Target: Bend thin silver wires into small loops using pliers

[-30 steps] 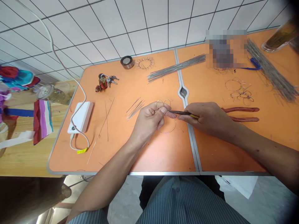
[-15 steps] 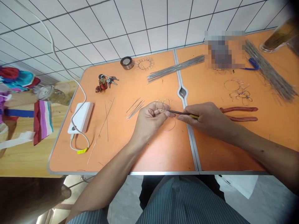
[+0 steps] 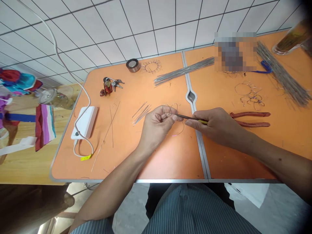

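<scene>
My left hand (image 3: 158, 125) pinches a piece of thin wire bent into several loops (image 3: 174, 106), above the orange table. One loop hangs below the fingers and carries a short pink stretch. My right hand (image 3: 209, 122) is wrapped round a slim dark tool (image 3: 186, 117) with a yellow part on its handle, perhaps pliers or tweezers; its kind is mostly hidden in my grip. The tool's tip meets the wire at my left fingertips. Red-handled pliers (image 3: 253, 114) lie beyond my right wrist, their head hidden. Short straight wires (image 3: 141, 113) lie left of my left hand.
A bundle of straight wires (image 3: 182, 71) lies across the table seam. Farther back are a tape roll (image 3: 133, 65), keys (image 3: 113, 84) and a wire ring (image 3: 151, 66). A white power bank (image 3: 84, 122) with a cable sits left. Looped wires (image 3: 251, 96) and a glass (image 3: 290, 40) are right.
The hanging wire loop has shifted slightly up and to the right. Both hands keep nearly the same place and grip, and the tool tip stays at the wire.
</scene>
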### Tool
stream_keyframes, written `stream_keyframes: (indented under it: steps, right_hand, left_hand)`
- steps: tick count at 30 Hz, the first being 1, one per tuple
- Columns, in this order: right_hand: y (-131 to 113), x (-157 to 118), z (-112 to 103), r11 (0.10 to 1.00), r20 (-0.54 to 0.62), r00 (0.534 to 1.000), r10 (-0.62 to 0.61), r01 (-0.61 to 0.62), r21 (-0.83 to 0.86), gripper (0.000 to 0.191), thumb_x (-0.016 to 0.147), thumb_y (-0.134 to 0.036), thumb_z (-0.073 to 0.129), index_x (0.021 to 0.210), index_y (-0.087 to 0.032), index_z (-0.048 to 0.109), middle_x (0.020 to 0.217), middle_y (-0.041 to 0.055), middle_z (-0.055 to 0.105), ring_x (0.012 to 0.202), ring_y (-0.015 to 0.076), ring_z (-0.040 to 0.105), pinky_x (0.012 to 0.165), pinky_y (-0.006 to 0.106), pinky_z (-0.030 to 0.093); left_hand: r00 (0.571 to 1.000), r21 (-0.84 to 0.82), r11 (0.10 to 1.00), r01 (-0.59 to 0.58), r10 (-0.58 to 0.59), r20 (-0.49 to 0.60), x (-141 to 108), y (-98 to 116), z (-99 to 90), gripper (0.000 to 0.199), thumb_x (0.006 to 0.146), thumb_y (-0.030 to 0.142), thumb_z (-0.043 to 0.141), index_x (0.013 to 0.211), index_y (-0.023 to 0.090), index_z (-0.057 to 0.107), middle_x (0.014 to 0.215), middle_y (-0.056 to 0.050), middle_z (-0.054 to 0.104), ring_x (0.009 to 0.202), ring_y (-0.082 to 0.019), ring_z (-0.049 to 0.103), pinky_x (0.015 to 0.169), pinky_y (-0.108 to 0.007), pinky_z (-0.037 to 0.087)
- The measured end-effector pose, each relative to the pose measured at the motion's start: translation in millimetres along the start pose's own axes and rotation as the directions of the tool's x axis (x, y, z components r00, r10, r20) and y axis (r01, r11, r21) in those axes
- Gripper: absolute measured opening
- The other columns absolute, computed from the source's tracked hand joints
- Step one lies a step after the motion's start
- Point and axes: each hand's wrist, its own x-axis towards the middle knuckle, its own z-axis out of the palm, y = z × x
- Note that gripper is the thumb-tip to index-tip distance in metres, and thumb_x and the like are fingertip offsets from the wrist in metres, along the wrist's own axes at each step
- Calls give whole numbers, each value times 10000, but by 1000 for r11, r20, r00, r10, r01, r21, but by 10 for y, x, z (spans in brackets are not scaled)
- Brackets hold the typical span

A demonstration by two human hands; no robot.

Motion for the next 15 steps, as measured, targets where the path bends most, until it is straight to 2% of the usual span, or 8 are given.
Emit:
stream_keyframes:
  steps: [6,11,15]
  right_hand:
    - [-3,14,-8,1000,-23,1000,-17,16,-25,566,1056,-552,651,641,-232,435,564,-56,363,547,125,375,555,316,269]
    - [-12,15,-15,1000,12,1000,23,-23,5,469,1055,-512,628,691,-232,532,593,-48,434,576,138,430,576,318,280]
    - [-13,11,-31,999,33,999,34,-35,30,454,1068,-500,587,704,-234,536,619,-40,450,599,146,446,599,326,289]
  left_hand:
    - [999,-65,997,31,-28,44,26,-5,-22,360,826,421,927,972,208,676,836,-31,833,464,-65,450,458,-237,348]
    - [999,-99,995,14,-9,52,28,-7,-20,323,884,426,884,964,192,677,881,-60,855,441,-52,421,453,-233,322]
    - [998,-135,990,32,-25,55,38,-4,-21,331,879,419,890,974,182,679,870,-69,856,424,-44,387,443,-228,282]
